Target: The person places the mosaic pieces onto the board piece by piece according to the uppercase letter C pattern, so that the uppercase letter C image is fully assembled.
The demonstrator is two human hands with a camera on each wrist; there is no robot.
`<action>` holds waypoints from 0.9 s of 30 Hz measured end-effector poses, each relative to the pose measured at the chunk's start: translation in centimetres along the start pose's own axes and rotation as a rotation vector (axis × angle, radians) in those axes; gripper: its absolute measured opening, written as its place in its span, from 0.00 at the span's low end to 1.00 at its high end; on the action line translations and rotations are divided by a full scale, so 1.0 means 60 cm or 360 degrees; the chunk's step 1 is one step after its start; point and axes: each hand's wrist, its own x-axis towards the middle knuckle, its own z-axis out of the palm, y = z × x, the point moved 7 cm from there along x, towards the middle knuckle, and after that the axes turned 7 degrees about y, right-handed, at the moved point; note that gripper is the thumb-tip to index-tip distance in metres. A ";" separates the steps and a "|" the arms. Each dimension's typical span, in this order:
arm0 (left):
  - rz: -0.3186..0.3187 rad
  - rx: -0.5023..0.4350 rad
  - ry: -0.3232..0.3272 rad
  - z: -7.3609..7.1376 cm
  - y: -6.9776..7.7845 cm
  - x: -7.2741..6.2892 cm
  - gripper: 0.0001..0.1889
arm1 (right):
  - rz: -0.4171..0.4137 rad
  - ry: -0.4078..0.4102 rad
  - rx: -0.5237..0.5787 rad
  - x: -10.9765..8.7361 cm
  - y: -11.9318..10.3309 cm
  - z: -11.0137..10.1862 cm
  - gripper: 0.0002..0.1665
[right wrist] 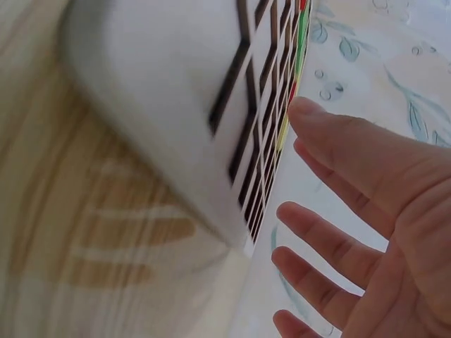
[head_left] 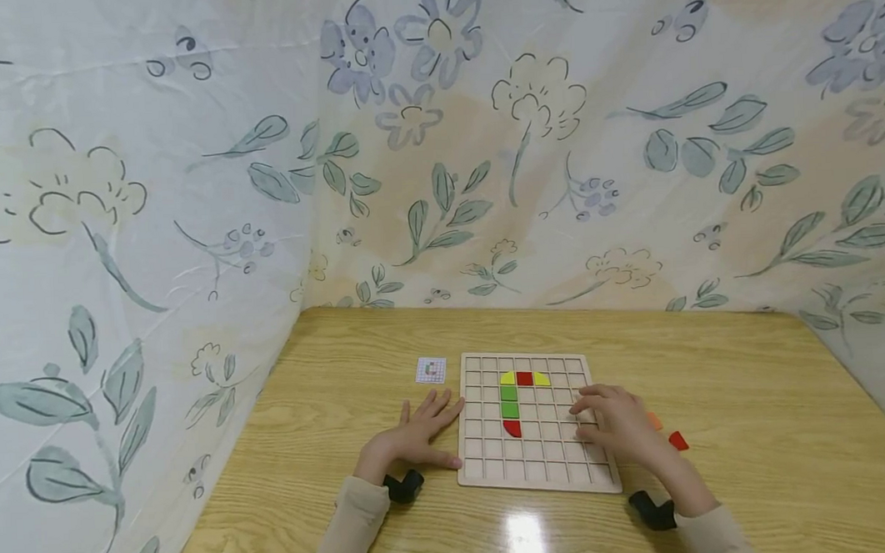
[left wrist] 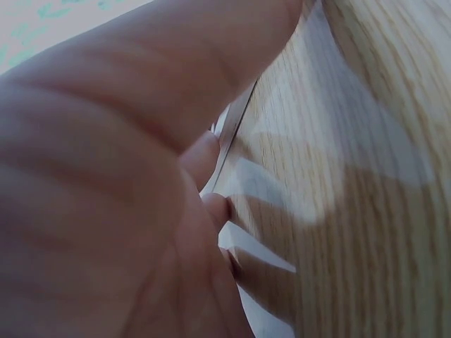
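Observation:
A wooden grid board lies on the table. In its upper left cells sit several coloured pieces: a red square between two yellow rounded pieces, green squares below on the left, and a red rounded piece under them. My left hand rests spread out, fingertips and thumb at the board's left edge. Over the board's right edge hovers my right hand, fingers apart and slightly bent. The right wrist view shows nothing between those fingers.
A small pattern card lies beyond my left hand, beside the board. On the table right of the board are an orange piece, partly hidden by my right hand, and a red piece. A floral cloth hangs behind the table.

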 end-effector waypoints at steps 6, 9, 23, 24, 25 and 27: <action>0.0007 -0.0013 0.0005 -0.003 0.004 -0.001 0.48 | 0.0010 0.0021 0.0009 -0.012 0.023 -0.013 0.12; 0.0012 -0.0011 0.0002 -0.003 0.005 -0.001 0.49 | 0.0018 0.0030 0.0022 -0.018 0.035 -0.019 0.14; 0.0018 0.0007 0.0003 -0.001 0.002 -0.001 0.49 | 0.0063 0.0015 -0.0047 -0.039 0.091 -0.047 0.16; 0.0017 0.0009 0.0003 -0.001 0.002 -0.001 0.49 | 0.0066 0.0007 -0.0059 -0.041 0.095 -0.049 0.16; 0.0020 0.0007 0.0009 -0.002 0.002 -0.001 0.49 | 0.0070 0.0000 -0.0067 -0.043 0.099 -0.051 0.16; 0.0021 0.0012 0.0011 -0.001 0.002 -0.001 0.48 | 0.0066 -0.0002 -0.0088 -0.046 0.105 -0.055 0.16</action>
